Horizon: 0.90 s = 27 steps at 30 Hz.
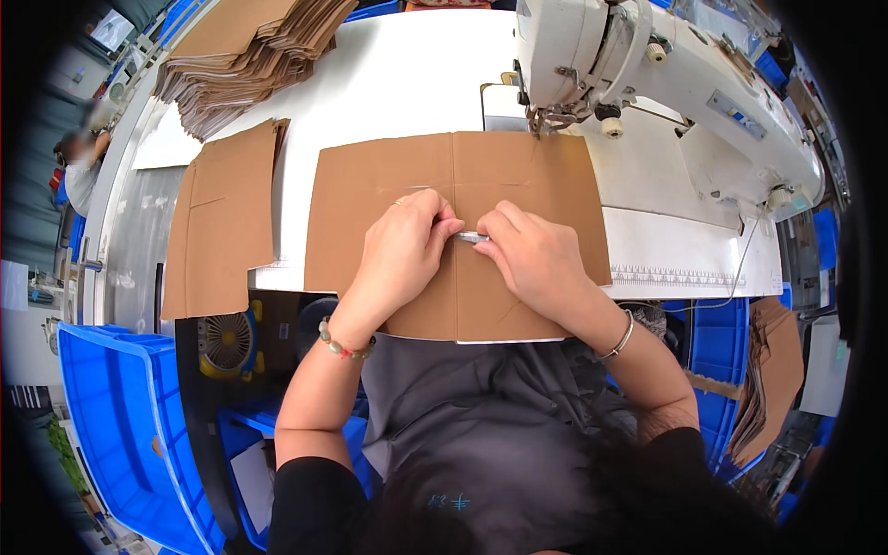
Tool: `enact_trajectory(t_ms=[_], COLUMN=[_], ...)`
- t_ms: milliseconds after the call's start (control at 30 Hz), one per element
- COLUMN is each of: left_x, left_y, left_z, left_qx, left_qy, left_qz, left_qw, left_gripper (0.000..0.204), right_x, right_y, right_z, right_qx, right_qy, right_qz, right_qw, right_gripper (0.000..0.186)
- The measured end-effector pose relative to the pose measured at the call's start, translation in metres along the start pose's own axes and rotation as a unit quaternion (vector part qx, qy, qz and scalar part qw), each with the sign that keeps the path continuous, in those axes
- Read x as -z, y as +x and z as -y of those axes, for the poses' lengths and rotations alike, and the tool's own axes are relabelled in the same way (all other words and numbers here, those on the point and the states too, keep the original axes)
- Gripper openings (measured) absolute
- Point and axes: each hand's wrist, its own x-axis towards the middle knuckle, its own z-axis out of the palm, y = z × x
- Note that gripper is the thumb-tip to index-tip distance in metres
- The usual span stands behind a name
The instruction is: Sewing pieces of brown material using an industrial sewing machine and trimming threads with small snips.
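A wide brown panel with a seam down its middle lies before me, its near edge overhanging the table's front. Over that seam both hands meet at a small, slender silvery-grey thing; its kind is too small to make out. My left hand is closed in a pinch at its left end, fingertips close to the panel. My right hand pinches the right end between thumb and bent fingers. A faint slit-like line crosses the panel beyond my hands.
A white sewing machine stands at the far right, its needle area just beyond the panel. Another brown panel lies to the left; a stack of brown pieces is behind it. Blue crates flank the table, and a person is at far left.
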Motion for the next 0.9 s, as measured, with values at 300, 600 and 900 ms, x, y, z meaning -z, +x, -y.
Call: enact_trajectory(t_ms=[300,600,900], left_x=[0.057,0.05,0.028], left_y=[-0.076,-0.222,-0.264], left_z=[0.026,0.192,0.238], left_qx=[0.12,0.416,0.438], left_qy=[-0.242,-0.039,0.207], left_qz=[-0.07,-0.193,-0.223], left_qw=[0.96,0.888,0.846], left_gripper=[0.01,0.029,0.024], right_x=[0.028,0.047,0.042], right_y=[-0.023,-0.042,-0.044], right_z=[-0.032,-0.065,-0.074], right_qx=[-0.139,-0.193,-0.192], right_qy=[0.0,-0.078,-0.053], right_qz=[-0.02,-0.046,-0.076], right_qw=[0.99,0.977,0.977], right_gripper=[0.026,0.034,0.021])
